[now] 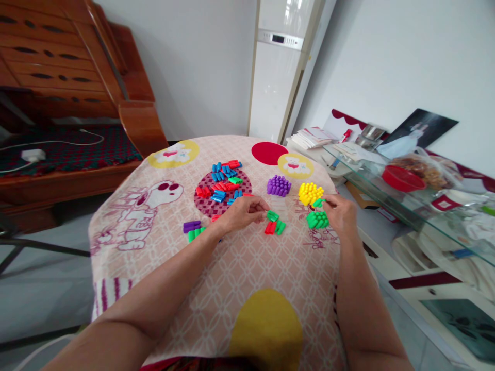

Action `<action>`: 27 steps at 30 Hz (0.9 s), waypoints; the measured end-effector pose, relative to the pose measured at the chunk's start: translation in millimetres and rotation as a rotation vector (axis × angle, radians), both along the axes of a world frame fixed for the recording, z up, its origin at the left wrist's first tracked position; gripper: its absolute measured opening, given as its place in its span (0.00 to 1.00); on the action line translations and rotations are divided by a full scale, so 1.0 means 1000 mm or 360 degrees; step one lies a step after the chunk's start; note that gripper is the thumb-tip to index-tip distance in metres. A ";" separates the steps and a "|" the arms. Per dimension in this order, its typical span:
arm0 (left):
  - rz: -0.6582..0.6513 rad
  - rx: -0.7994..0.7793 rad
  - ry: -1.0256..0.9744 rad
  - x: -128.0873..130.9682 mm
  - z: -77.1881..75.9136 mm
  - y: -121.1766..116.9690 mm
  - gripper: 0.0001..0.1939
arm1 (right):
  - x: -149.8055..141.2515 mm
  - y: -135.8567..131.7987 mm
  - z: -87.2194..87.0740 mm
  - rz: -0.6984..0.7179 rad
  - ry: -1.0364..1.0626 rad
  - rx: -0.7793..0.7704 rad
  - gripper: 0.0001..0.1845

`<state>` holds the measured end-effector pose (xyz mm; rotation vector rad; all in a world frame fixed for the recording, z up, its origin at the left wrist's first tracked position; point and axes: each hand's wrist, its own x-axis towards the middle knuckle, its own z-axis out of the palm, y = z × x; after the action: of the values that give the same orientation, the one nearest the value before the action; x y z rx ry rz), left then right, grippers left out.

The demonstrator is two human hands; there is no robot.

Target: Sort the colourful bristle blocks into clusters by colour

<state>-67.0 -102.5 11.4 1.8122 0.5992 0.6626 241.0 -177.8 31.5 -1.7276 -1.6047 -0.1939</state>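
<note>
Piece [317,203] (green) juts inward from the pinching right hand [340,211].

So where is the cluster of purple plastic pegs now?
In the head view, the purple peg cluster sits slightly right of centre on the patterned tablecloth, left of the yellow peg cluster and beyond the left hand.

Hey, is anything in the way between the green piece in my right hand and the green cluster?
Nothing visible is. The green piece in your right hand appears just above the green cluster in the picture, with no other thing between them; the yellow cluster lies beyond.
</note>
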 end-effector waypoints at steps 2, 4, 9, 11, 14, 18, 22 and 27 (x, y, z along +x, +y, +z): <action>0.0004 0.0019 0.0012 0.000 0.000 0.001 0.12 | 0.008 0.001 -0.004 -0.0059 -0.0136 -0.0117 0.12; 0.0017 0.0037 0.0016 -0.002 -0.001 0.002 0.12 | 0.011 0.003 -0.008 -0.0098 -0.0242 -0.0242 0.12; 0.0143 0.0075 0.0030 -0.003 -0.005 0.005 0.11 | 0.011 0.004 -0.013 -0.0107 -0.0417 -0.0462 0.12; 0.0195 0.0127 0.0066 -0.003 -0.005 0.005 0.10 | 0.012 0.004 -0.014 -0.0099 -0.0447 -0.0512 0.13; 0.0326 0.0358 0.0236 -0.007 -0.001 0.008 0.09 | 0.011 0.005 -0.014 -0.0099 -0.0454 -0.0502 0.14; 0.0555 0.0713 0.0602 -0.029 0.013 0.018 0.09 | 0.001 0.008 -0.014 -0.0049 -0.0402 -0.0170 0.15; 0.0336 0.0781 0.1041 -0.054 0.022 0.025 0.09 | -0.022 0.008 -0.014 0.0052 -0.0340 0.0107 0.15; 0.0053 0.0765 0.1255 -0.055 0.020 0.019 0.07 | -0.055 0.006 -0.020 0.0268 -0.0321 0.0167 0.14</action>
<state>-122.3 -83.7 31.5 2.5298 1.0478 0.0736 186.2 -171.5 12.0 -1.5242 -1.8424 -0.3727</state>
